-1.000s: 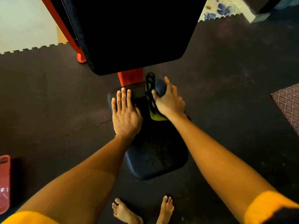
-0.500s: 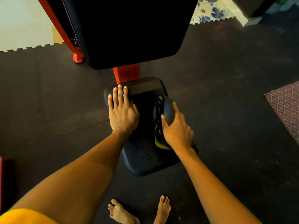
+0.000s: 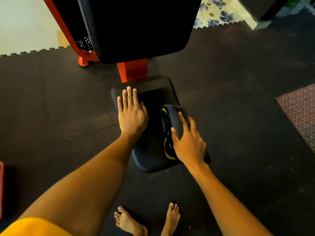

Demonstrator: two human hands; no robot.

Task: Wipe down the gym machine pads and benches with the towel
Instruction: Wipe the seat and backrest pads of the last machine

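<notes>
Dark towel (image 3: 173, 114) under right hand (image 3: 189, 145)

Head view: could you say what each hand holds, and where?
Right hand grips the bunched towel across its top; left hand lies flat on the seat pad, empty.

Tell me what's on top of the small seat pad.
On the seat pad, the left hand rests flat at the far left; the right hand grips a dark, yellow-trimmed towel on the right side. The surface beneath them is hidden.
</notes>
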